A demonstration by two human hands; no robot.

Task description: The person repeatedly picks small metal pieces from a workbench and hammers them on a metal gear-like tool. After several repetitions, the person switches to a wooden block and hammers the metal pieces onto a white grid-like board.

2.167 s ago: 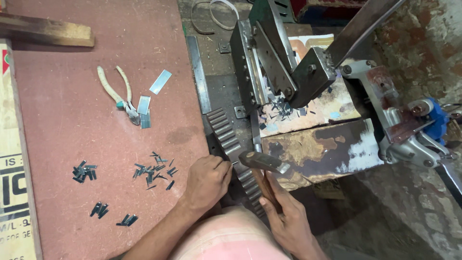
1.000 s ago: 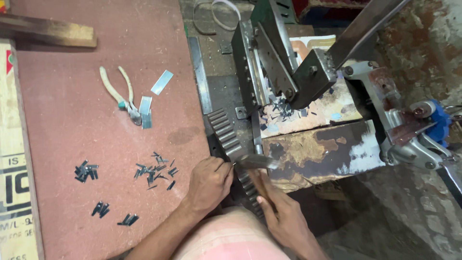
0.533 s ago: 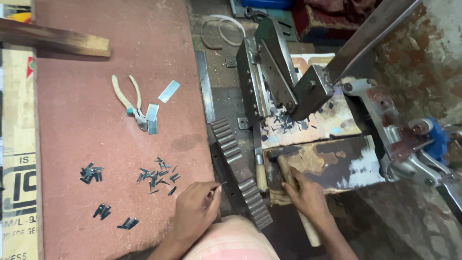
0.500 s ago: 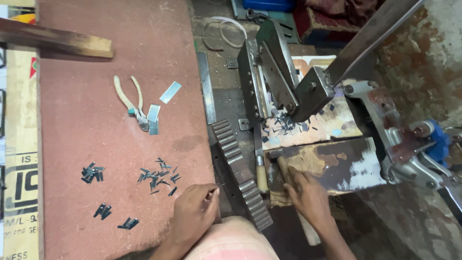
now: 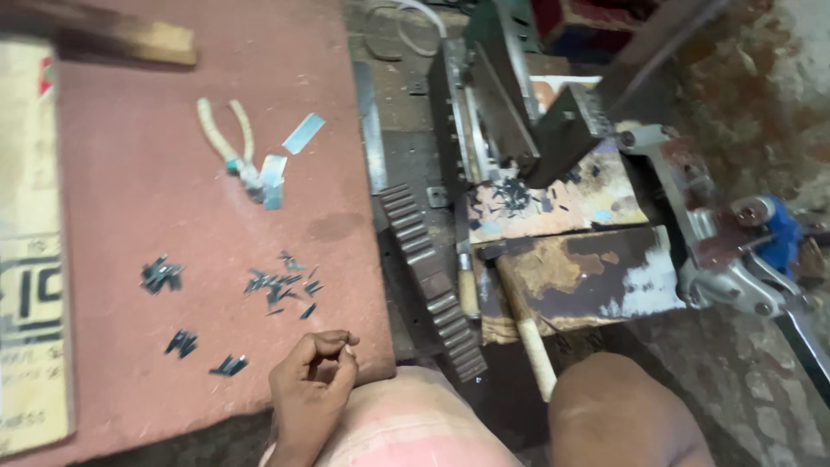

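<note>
**Left hand drawn back to the board's near edge, right hand out of sight**

Since half a second ago the right hand has left the wooden handle and is now out of the head view; the left hand [image 5: 313, 380] has slid down to the near edge of the red board [image 5: 130, 216].

Head view: the left hand is curled, thumb and forefinger pinched together at the tips; whether a small piece sits between them cannot be told. It rests on the board just below the small dark metal clips [image 5: 281, 285], which lie scattered in about 4 loose clusters; the single pieces are too small to count. Farther up the board lie 1 pair of pliers [image 5: 226, 147] with pale grips and 2 or 3 flat metal strips [image 5: 303, 134] beside its jaws. 1 wooden block [image 5: 143, 39] crosses the board's far left corner, and 1 printed cardboard sheet [image 5: 30, 259] runs along the left edge.

Right of the board, 1 toothed metal rack [image 5: 432, 277] slants toward the person's knee. Beside it lie 1 small tool with a pale handle [image 5: 468, 290] and 1 long wooden handle [image 5: 532, 346], both untouched. Behind them stands 1 lever shear [image 5: 519, 112], with metal offcuts [image 5: 514, 195] piled on the worn plate [image 5: 588, 277] at its base. 1 blue-tipped metal fitting [image 5: 769, 246] stands at the right.
</note>
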